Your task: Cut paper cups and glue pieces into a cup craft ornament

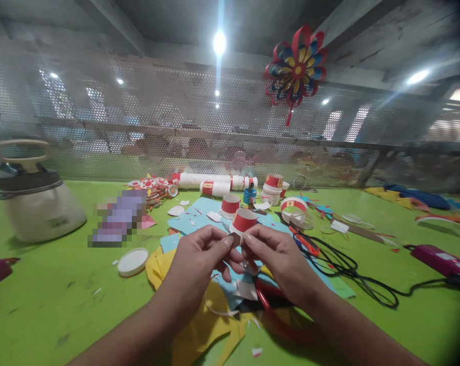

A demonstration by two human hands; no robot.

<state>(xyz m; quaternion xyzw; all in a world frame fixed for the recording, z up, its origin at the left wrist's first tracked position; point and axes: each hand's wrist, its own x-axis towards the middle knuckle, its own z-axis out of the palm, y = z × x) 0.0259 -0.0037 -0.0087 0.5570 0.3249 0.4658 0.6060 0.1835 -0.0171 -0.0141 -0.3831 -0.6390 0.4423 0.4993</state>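
Note:
Near the middle of the view, my left hand (pixel 205 251) pinches a small dark brown piece (pixel 235 239) between thumb and forefinger. My right hand (pixel 273 254) is closed at the piece's right side, thumb and forefinger pressed together; whatever it grips is too small to name. Just beyond the fingertips stands a red and white paper cup (pixel 244 219), with another cup (pixel 230 204) behind it to the left. Light blue paper (pixel 195 216) and yellow paper (pixel 205 333) lie under the hands. Red-handled scissors (pixel 266 300) lie below my right hand, partly hidden.
On the left stand a large jug (pixel 42 203) and a flat white lid (pixel 132 262). A black cable (pixel 347 272) coils on the right, near a purple power strip (pixel 439 259). Stacked cups (pixel 205 181) lie at the back. A paper flower (pixel 297 68) hangs above.

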